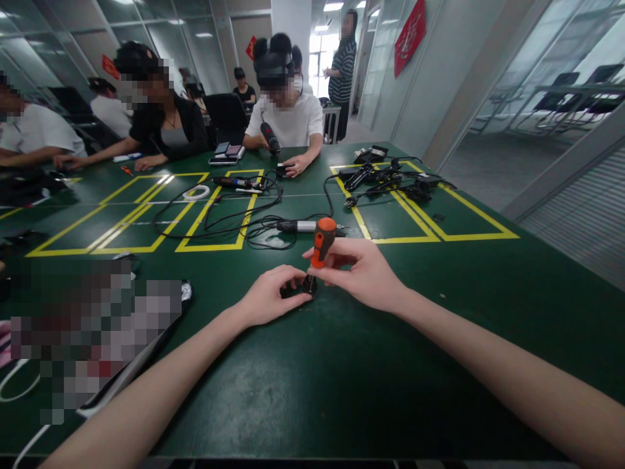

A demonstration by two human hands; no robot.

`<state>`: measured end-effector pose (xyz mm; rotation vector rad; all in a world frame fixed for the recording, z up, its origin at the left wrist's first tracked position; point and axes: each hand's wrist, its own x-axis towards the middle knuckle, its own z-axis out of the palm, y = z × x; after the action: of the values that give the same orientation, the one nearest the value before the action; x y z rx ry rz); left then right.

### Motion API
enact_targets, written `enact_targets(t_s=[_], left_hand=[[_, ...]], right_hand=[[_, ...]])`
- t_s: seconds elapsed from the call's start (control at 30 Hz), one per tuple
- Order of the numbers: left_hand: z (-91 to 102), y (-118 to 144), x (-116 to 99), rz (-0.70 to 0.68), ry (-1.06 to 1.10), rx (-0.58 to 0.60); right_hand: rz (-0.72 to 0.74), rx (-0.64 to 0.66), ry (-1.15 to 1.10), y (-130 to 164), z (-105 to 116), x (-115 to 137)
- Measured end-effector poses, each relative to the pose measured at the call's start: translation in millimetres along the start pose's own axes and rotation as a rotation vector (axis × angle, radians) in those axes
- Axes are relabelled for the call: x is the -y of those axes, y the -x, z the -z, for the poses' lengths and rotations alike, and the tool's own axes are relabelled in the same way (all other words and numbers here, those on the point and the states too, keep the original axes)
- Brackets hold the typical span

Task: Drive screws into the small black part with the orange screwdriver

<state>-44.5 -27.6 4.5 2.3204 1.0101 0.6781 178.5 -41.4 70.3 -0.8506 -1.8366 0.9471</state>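
My right hand (364, 272) grips an orange-and-black screwdriver (321, 246) held nearly upright, its tip pressed down onto a small black part (294, 291) on the green table (342, 371). My left hand (268, 301) pinches that small black part and holds it against the table top. Most of the part is hidden under my fingers. Both forearms reach in from the bottom edge.
A soldering-style tool (303, 226) with tangled black cables lies just beyond my hands. Yellow tape squares mark the table. More black cables and adapters (390, 179) lie at the right rear. A blurred object (97, 326) lies at left. Other people sit across the table.
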Motion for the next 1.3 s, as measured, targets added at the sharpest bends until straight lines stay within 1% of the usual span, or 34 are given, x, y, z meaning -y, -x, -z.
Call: enact_targets(t_s=[0.13,0.27,0.37,0.47,0.6,0.7,0.77,0.93,1.1,1.17,1.3], left_hand=[[-0.6,0.7,1.9,-0.002,0.004,0.002],[-0.9,1.2,3.9,-0.040,0.012,0.020],[-0.1,0.4,4.8,-0.064,0.055,0.053],[0.1,-0.7,6.1,-0.048,0.093,0.081],[-0.8,-1.1,7.9,-0.022,0.090,0.073],[-1.1,-0.7,7.9,-0.026,0.067,0.054],[-0.6,-0.4,6.9,-0.031,0.055,0.049],[1.2,-0.6,3.0,-0.027,0.060,0.050],[0.4,-0.5,1.2,0.015,0.068,0.029],[0.0,-0.4,0.8,0.019,0.066,0.016],[1.6,-0.3,-0.9,0.013,0.101,0.004]], right_hand=[[-0.034,-0.006,-0.030,-0.9,2.6,-0.4],[-0.072,0.017,-0.089,-0.2,2.3,-0.9],[-0.048,0.031,-0.049,0.7,0.5,-2.1],[-0.027,0.006,0.018,0.7,-0.2,-3.2],[0.008,-0.010,0.061,-0.6,1.9,-2.0],[-0.001,0.004,0.074,-1.5,3.1,-0.1],[-0.018,0.002,0.053,-1.8,2.8,0.4],[-0.065,-0.032,-0.079,-0.7,0.0,-2.4],[-0.147,-0.027,-0.150,1.5,-3.3,-4.1],[-0.141,-0.012,-0.125,2.1,-3.8,-3.5],[-0.050,0.001,-0.028,1.2,-2.0,-2.2]])
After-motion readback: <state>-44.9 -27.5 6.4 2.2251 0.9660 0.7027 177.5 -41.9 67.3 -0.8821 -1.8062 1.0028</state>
